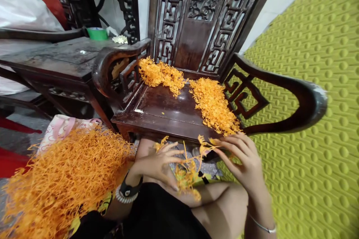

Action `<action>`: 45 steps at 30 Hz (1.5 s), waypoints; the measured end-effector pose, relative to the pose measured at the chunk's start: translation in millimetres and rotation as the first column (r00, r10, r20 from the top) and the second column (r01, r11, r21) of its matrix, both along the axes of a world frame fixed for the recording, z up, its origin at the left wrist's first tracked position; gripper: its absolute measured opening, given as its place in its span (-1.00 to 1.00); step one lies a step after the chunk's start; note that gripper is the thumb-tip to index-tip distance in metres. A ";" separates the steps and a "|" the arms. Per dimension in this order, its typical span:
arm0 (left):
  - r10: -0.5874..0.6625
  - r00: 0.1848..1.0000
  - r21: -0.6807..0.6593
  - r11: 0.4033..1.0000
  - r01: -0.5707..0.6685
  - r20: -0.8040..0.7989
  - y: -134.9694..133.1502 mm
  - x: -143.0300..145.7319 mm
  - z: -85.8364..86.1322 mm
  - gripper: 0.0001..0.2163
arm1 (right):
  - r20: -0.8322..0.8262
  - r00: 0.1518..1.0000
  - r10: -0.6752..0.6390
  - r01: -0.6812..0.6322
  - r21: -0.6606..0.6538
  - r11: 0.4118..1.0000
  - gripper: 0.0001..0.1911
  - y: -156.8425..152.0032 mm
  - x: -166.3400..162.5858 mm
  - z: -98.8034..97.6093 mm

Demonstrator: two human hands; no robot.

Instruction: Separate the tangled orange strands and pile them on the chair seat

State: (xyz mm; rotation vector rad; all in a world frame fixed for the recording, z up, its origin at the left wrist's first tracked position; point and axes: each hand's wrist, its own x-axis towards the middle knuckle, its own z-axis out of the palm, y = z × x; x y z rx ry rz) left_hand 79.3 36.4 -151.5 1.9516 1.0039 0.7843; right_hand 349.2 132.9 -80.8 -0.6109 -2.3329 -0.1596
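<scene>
Low in the centre of the frame I see my left hand and my right hand facing each other above my lap, sharing a tangled orange sprig cluster. The left fingers are spread and curled loosely around its lower strands; the right fingers pinch its upper tips, just below the front edge of the dark carved chair. On the chair seat, mid-frame, lie two heaps of small orange pieces, one at the back left, one along the right. A big mass of orange stalks fills the lower left. A green mat covers the right side.
</scene>
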 end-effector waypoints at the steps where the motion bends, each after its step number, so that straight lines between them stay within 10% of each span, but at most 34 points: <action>1: -0.033 0.999 -0.007 0.999 0.033 0.014 -0.6 0.4 -0.3 -0.30 | 0.020 1.000 0.020 -0.020 0.023 1.000 -0.80 -0.8 -2.6 -5.0; 9: 0.349 0.834 -0.151 0.937 -0.315 0.427 17.5 32.4 16.6 -0.79 | -0.196 0.980 -0.043 0.090 0.240 0.967 -0.61 -32.4 -20.8 -38.6; 15: 0.550 0.587 0.043 0.707 -0.706 0.595 13.6 44.0 23.7 -0.50 | -0.426 0.903 0.054 0.027 0.181 0.983 -0.66 -49.6 -37.7 -35.8; 20: 0.224 0.672 -0.119 0.973 -0.199 0.706 6.6 60.9 41.1 -0.31 | -0.437 0.884 0.167 -0.165 0.043 0.985 -0.75 -49.6 -52.7 -30.0; 26: 0.418 0.618 -0.279 0.907 -0.314 0.666 10.2 85.5 38.5 -0.83 | -0.539 0.841 -0.042 -0.140 -0.293 0.946 -0.86 -64.1 -68.2 -60.2; 29: 0.538 0.499 -0.301 0.824 -0.479 0.680 15.9 90.7 28.6 -0.81 | -0.718 0.590 -0.370 -0.159 -0.552 0.818 -0.90 -75.3 -82.3 -81.7; 31: 0.574 0.444 -0.275 0.772 -0.573 0.687 20.4 91.3 21.7 -0.82 | -0.694 0.463 -0.551 -0.373 -0.717 0.590 -0.78 -79.1 -88.4 -90.2; 33: 0.563 0.463 -0.195 0.754 -0.627 0.685 24.2 89.7 16.2 -0.86 | -0.603 0.490 -0.629 -0.585 -0.763 0.275 -0.64 -80.9 -88.5 -93.7; 35: 0.524 0.549 -0.093 0.773 -0.627 0.651 26.5 87.1 13.0 -0.94 | -0.548 0.568 -0.614 -0.642 -0.762 0.087 -0.53 -82.5 -83.5 -94.3; 39: 0.508 0.646 0.003 0.785 -0.620 0.570 26.0 83.6 9.6 -0.93 | -0.477 0.741 -0.473 -0.514 -0.856 0.058 -0.51 -85.0 -70.5 -92.6; 43: 0.543 0.633 0.082 0.720 -0.689 0.552 23.0 82.1 5.0 -0.57 | -0.390 0.775 -0.498 -0.307 -0.920 0.243 -0.46 -80.1 -65.3 -87.8; 45: 0.518 0.671 0.124 0.736 -0.666 0.530 22.0 79.1 3.6 -0.34 | -0.392 0.788 -0.475 -0.310 -0.919 0.245 -0.48 -77.1 -66.2 -84.4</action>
